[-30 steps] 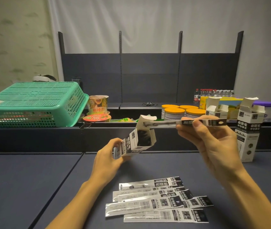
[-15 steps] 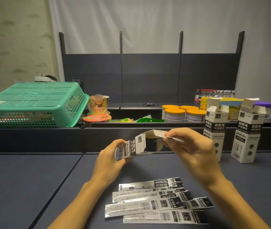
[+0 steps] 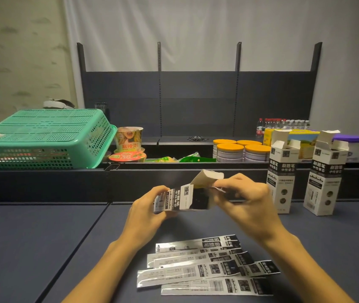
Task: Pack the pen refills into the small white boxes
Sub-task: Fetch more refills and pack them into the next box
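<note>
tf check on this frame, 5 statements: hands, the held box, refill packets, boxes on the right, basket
1. The left hand grips the small white box that lies on its side. True.
2. That box's top flap is closed. False: the flap stands open, with the right hand at the opening.
3. Refill packets lie loose on the table in front of the person. True.
4. Two more boxes lie flat on the right. False: both stand upright with open tops.
5. The green basket sits on the right. False: it is on the left, upside down.
</note>
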Demonstrator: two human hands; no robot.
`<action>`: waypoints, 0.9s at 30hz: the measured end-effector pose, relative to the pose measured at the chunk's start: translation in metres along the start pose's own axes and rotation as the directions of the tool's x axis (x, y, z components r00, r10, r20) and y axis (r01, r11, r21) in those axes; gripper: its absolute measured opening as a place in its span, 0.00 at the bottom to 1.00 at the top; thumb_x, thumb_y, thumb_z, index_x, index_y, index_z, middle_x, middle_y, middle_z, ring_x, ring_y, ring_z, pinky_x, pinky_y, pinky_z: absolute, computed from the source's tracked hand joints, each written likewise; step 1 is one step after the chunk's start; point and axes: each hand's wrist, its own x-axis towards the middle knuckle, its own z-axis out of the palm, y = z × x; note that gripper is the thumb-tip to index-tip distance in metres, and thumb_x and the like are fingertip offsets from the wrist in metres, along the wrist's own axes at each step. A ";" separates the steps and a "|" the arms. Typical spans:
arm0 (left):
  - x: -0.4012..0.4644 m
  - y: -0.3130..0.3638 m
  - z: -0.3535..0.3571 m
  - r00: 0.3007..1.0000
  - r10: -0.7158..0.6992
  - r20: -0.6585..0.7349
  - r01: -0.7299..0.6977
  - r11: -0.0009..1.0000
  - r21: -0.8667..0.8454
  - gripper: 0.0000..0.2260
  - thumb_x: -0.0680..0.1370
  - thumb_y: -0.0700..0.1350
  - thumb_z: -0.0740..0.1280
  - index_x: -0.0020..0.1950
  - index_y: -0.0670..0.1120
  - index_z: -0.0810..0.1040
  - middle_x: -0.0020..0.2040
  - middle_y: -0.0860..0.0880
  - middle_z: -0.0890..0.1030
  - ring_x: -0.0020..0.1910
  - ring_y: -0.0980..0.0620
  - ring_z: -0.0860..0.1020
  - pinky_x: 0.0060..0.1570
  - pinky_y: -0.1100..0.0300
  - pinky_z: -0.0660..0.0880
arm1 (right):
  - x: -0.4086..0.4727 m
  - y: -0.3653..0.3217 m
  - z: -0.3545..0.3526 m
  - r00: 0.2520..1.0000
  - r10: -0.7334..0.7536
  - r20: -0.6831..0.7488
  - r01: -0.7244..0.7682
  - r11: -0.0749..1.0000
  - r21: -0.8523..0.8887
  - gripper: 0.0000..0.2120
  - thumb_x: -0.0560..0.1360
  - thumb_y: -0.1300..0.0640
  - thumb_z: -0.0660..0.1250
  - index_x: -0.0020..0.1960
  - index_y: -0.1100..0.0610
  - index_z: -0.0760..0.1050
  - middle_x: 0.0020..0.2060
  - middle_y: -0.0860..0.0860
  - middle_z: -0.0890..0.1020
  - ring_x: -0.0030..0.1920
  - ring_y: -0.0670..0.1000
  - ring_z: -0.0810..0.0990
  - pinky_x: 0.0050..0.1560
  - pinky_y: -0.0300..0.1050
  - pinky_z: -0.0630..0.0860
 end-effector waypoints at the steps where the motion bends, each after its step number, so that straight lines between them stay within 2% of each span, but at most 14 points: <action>1: 0.000 0.001 0.000 1.000 0.009 0.003 -0.009 1.000 0.000 0.22 0.69 0.44 0.77 0.60 0.55 0.74 0.55 0.58 0.80 0.55 0.59 0.78 0.50 0.72 0.73 | 0.000 0.001 0.002 1.000 -0.015 0.021 0.016 1.000 -0.026 0.11 0.72 0.51 0.68 0.47 0.57 0.83 0.41 0.41 0.79 0.38 0.47 0.80 0.35 0.42 0.78; 3: -0.001 0.003 0.000 1.000 0.017 0.010 -0.017 1.000 0.001 0.22 0.69 0.44 0.77 0.59 0.57 0.74 0.55 0.58 0.80 0.55 0.59 0.78 0.49 0.73 0.73 | -0.002 0.003 0.004 0.997 -0.050 0.064 0.055 0.996 -0.076 0.10 0.72 0.51 0.67 0.46 0.57 0.83 0.39 0.39 0.78 0.37 0.47 0.77 0.34 0.43 0.76; 6: -0.002 0.002 0.000 1.000 0.015 0.013 -0.015 1.000 -0.002 0.23 0.69 0.45 0.77 0.59 0.57 0.73 0.56 0.58 0.80 0.55 0.59 0.78 0.51 0.71 0.74 | -0.003 0.004 0.005 0.993 -0.061 0.104 0.073 0.991 -0.116 0.09 0.72 0.52 0.68 0.46 0.56 0.83 0.38 0.44 0.81 0.36 0.46 0.76 0.34 0.45 0.75; 9: -0.002 0.003 0.000 1.000 0.022 0.021 -0.022 1.000 -0.014 0.23 0.69 0.46 0.77 0.60 0.56 0.74 0.55 0.59 0.80 0.55 0.60 0.77 0.50 0.72 0.73 | -0.004 0.000 0.005 0.996 -0.056 0.070 0.063 0.993 -0.099 0.10 0.73 0.52 0.68 0.47 0.57 0.83 0.38 0.47 0.82 0.35 0.47 0.77 0.34 0.48 0.77; 13: -0.001 0.006 0.000 0.999 0.033 0.021 -0.032 0.999 -0.027 0.23 0.68 0.45 0.78 0.58 0.58 0.73 0.54 0.60 0.80 0.54 0.62 0.77 0.49 0.75 0.70 | -0.004 -0.005 0.005 0.994 -0.110 0.023 0.112 0.983 -0.147 0.09 0.73 0.54 0.68 0.46 0.59 0.82 0.41 0.48 0.83 0.38 0.43 0.77 0.37 0.44 0.77; 17: -0.001 0.004 -0.001 1.000 0.025 0.019 -0.025 1.000 -0.013 0.23 0.68 0.45 0.77 0.59 0.57 0.73 0.54 0.59 0.80 0.55 0.60 0.77 0.49 0.75 0.71 | -0.003 -0.008 0.005 0.989 -0.148 0.018 0.148 0.965 -0.218 0.05 0.70 0.59 0.73 0.46 0.58 0.82 0.40 0.48 0.85 0.36 0.43 0.75 0.36 0.37 0.72; 20: -0.002 0.002 0.000 1.000 0.021 0.021 -0.021 1.000 -0.012 0.23 0.69 0.44 0.77 0.60 0.55 0.74 0.55 0.57 0.80 0.55 0.58 0.78 0.51 0.71 0.74 | -0.004 -0.008 0.004 0.982 -0.156 0.108 0.182 0.933 -0.309 0.05 0.69 0.61 0.71 0.45 0.58 0.82 0.33 0.49 0.83 0.32 0.46 0.73 0.31 0.39 0.69; 22: -0.002 0.001 0.000 0.999 0.027 0.021 -0.027 1.000 -0.008 0.23 0.69 0.43 0.77 0.61 0.54 0.75 0.56 0.57 0.80 0.56 0.57 0.78 0.52 0.69 0.75 | -0.005 -0.007 0.004 0.976 -0.091 0.198 0.157 0.922 -0.355 0.07 0.73 0.57 0.67 0.49 0.56 0.82 0.32 0.49 0.82 0.29 0.48 0.73 0.30 0.41 0.70; 24: -0.001 0.003 0.002 0.999 0.038 0.025 -0.037 0.999 -0.005 0.23 0.69 0.43 0.77 0.62 0.53 0.75 0.56 0.56 0.81 0.56 0.57 0.78 0.53 0.66 0.76 | -0.006 -0.008 0.005 0.957 0.007 0.291 0.103 0.928 -0.359 0.14 0.76 0.52 0.59 0.53 0.54 0.81 0.34 0.49 0.82 0.30 0.50 0.75 0.32 0.44 0.73; 27: -0.001 0.005 0.003 0.998 0.043 0.047 -0.043 0.999 0.001 0.23 0.70 0.44 0.77 0.63 0.52 0.75 0.57 0.56 0.80 0.57 0.58 0.78 0.55 0.65 0.76 | -0.006 -0.015 0.009 0.924 0.054 0.379 0.089 0.932 -0.351 0.16 0.76 0.49 0.54 0.46 0.53 0.79 0.37 0.48 0.82 0.29 0.48 0.74 0.29 0.41 0.74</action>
